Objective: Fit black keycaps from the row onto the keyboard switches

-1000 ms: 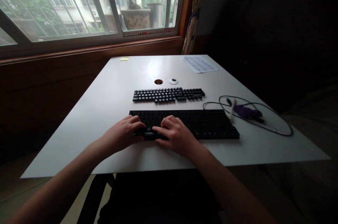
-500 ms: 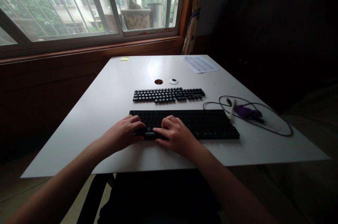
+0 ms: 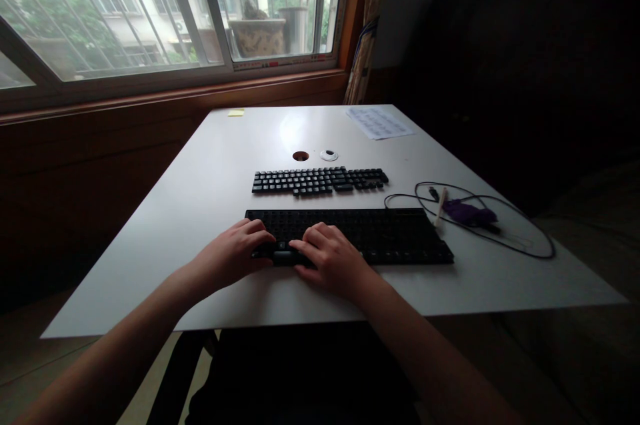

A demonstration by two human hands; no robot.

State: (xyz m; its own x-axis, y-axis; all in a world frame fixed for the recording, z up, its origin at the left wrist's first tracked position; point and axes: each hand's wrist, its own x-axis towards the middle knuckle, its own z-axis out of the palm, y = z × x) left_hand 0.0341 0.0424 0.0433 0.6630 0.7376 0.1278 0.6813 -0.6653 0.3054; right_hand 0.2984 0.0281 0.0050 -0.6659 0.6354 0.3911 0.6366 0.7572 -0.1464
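A black keyboard (image 3: 400, 235) lies flat near the front of the white table, most of its keycaps off. At its left end my left hand (image 3: 240, 248) grips the front corner, fingers curled on top and thumb along the front edge. My right hand (image 3: 330, 258) rests on the front row to the right of it. Its index fingertip presses by a small keycap (image 3: 281, 245), with the thumb at the front edge and the other fingers curled. Just beyond the keyboard sit loose black keycaps (image 3: 300, 179), laid out in rows.
To the right lie a looped black cable (image 3: 530, 253), a purple cloth item (image 3: 469, 213) and a pale stick (image 3: 441, 207). Farther back are a round hole (image 3: 300, 155), a white ring cover (image 3: 329, 155), printed papers (image 3: 380, 123) and a yellow note (image 3: 236, 112).
My right hand's fingers have shifted slightly, with the knuckles a little lower. My left hand and the keyboard stay in place.
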